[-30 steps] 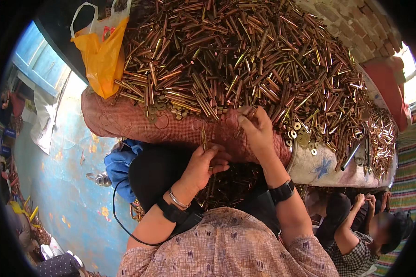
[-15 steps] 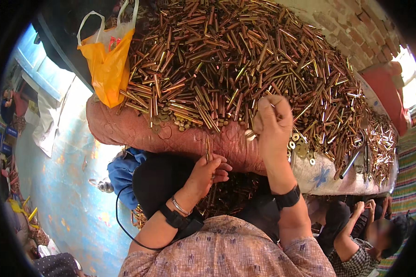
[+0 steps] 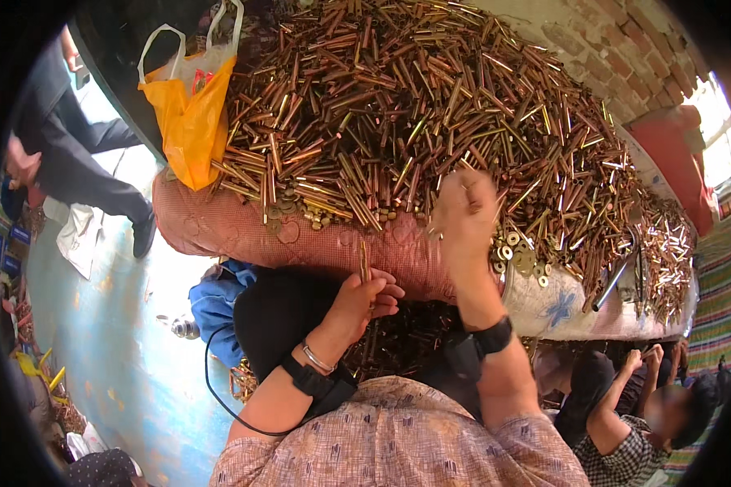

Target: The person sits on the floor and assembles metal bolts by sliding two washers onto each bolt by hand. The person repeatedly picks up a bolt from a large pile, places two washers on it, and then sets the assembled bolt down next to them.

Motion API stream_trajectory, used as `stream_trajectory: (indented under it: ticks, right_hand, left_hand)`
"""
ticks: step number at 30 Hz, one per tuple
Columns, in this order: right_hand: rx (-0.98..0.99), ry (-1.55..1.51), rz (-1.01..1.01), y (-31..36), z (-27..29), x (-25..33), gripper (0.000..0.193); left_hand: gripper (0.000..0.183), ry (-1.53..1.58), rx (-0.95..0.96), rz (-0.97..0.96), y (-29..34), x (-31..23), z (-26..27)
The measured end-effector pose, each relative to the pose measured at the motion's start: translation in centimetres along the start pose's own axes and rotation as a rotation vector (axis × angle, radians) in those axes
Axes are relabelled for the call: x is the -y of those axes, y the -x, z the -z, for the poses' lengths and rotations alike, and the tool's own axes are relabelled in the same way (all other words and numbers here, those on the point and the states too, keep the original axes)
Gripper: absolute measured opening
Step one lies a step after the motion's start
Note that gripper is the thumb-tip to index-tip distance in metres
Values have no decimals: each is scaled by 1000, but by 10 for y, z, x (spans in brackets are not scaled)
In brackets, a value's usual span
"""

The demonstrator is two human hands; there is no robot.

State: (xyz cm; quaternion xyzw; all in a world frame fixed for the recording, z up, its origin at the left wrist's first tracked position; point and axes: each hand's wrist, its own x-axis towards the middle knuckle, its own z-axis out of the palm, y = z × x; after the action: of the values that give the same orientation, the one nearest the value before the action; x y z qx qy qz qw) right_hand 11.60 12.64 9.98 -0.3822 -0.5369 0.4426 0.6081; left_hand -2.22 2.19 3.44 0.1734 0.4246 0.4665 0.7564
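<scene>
Here, the left hand [image 3: 359,300] holds a slim brassy tube [image 3: 365,260], pointing toward the red padded edge [image 3: 300,241]; the blurred right hand [image 3: 467,213] curls near heaped metal tubes [image 3: 406,105], its contents unclear.

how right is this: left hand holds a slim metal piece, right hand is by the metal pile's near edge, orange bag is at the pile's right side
Wrong side: the head view shows the orange bag at the left of the metal pile, not the right. The left hand does hold a slim metal piece, and the right hand is by the pile's near edge.
</scene>
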Motion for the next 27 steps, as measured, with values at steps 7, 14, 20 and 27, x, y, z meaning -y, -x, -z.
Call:
stream_trajectory:
  ticks: [7, 14, 20, 27]
  right_hand:
    - [17, 0, -227, 15, -1, -52, 8]
    - [100, 47, -189, 13, 1, -26, 7]
    - [7, -23, -156, -1, -14, 14, 7]
    - [31, 228, 4, 3, -30, 14, 8]
  left_hand:
    - [12, 10, -8, -4, 1, -2, 0]
    - [11, 5, -13, 12, 0, 1, 1]
    - [12, -8, 15, 11, 0, 0, 1]
    - [14, -33, 13, 20, -4, 3, 1]
